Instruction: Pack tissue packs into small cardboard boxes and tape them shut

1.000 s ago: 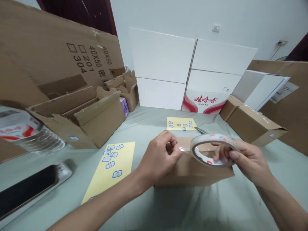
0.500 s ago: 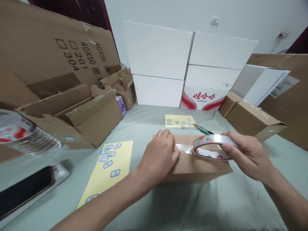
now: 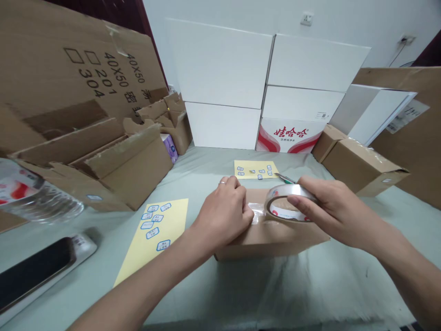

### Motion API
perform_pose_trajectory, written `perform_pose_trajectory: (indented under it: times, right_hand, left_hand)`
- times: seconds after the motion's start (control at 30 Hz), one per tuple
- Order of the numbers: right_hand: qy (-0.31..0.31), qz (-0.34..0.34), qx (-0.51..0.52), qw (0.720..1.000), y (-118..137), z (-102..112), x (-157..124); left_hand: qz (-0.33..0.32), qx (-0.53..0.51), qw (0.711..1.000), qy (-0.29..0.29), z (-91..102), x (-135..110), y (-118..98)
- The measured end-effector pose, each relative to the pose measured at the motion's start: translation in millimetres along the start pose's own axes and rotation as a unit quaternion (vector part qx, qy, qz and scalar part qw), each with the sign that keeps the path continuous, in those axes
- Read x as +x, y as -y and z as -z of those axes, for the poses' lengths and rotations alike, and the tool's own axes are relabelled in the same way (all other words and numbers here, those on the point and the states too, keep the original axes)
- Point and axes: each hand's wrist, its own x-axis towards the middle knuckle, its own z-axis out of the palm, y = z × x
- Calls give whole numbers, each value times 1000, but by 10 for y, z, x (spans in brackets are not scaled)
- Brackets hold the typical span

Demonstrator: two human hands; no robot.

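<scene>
At the centre of the head view, a closed brown corrugated carton (image 3: 275, 241) rests on a pale green cloth-covered table (image 3: 275, 294). The left hand (image 3: 222, 214) presses down on the carton top, its fingers curled and held together. The right hand (image 3: 336, 209) grips a clear adhesive tape roll (image 3: 287, 204) just above the carton, its fingers wrapped over the rim.

One short clear tape strip (image 3: 257, 214) runs from the roll to the left fingers and appears to lie on the carton. The rest of the tape remains on the roll, and the hands hide part of the carton top.

Beyond the carton lie a small yellow label sheet (image 3: 255, 169) and a green-handled tool (image 3: 284, 178), its type too small to tell. To the left lie a long yellow label sheet (image 3: 151, 234), a black smartphone (image 3: 34, 271) and an open brown carton (image 3: 138, 172). No object stands between the hands and the carton.
</scene>
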Motion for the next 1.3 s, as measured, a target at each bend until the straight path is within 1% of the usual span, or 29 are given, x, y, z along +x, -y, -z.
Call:
perform_pose_trajectory:
  times: [0.07, 0.1, 0.13, 0.17, 0.23, 0.3, 0.33, 0.47, 0.63, 0.7, 0.77, 0.87, 0.93, 1.0, 1.03, 1.1, 1.13, 1.2, 1.3]
  right_hand:
    - [25, -18, -9, 999, 27, 9, 61]
    - [33, -22, -15, 999, 38, 11, 90]
    - [39, -22, -19, 999, 47, 12, 117]
    - [41, -20, -22, 999, 55, 12, 139]
    - [39, -11, -25, 999, 68, 8, 172]
    - [30, -4, -23, 999, 74, 7, 186]
    - [29, -4, -22, 999, 73, 11, 185]
    - [48, -24, -24, 998, 30, 79, 139]
    - [99, -60, -17, 993, -51, 187, 54]
    - [95, -65, -16, 993, -52, 189, 41]
    - [81, -55, -16, 995, -33, 175, 40]
    - [67, -38, -17, 997, 5, 159, 44]
    - [77, -37, -13, 996, 14, 165, 45]
    - [85, -36, -5, 996, 10, 178, 45]
    - [85, -34, 2, 996, 5, 184, 48]
    - [79, -26, 14, 996, -7, 188, 61]
    - [77, -22, 19, 997, -14, 186, 70]
    - [77, -15, 21, 997, -31, 174, 89]
    - [83, -11, 17, 996, -58, 150, 101]
  left_hand:
    - [6, 22, 1000, -12, 32, -1, 45]
    - [-1, 34, 999, -31, 35, -20, 62]
    - [-23, 38, 997, -56, 27, -52, 73]
    - [-60, 34, 994, -84, 7, -96, 75]
    - [-161, 16, 979, -124, -63, -210, 53]
    - [-232, 17, 964, -126, -152, -326, 10]
    - [-245, 32, 962, -116, -193, -374, -11]
    - [-238, 98, 963, -85, -299, -462, -42]
    - [-207, 110, 970, -70, -332, -465, -32]
    - [-203, 112, 971, -59, -335, -475, -52]
    - [-206, 114, 971, -47, -329, -485, -79]
    - [-204, 106, 973, -23, -269, -473, -102]
    - [-193, 70, 979, 6, -177, -435, -105]
    - [-164, -3, 986, 37, -64, -377, -114]
    - [-143, -52, 987, 43, -13, -344, -126]
    - [-104, -154, 982, 30, 51, -275, -172]
    - [-93, -202, 975, 16, 57, -241, -203]
    - [-92, -286, 954, -7, 23, -174, -270]
    - [-109, -389, 915, 9, -76, -95, -336]
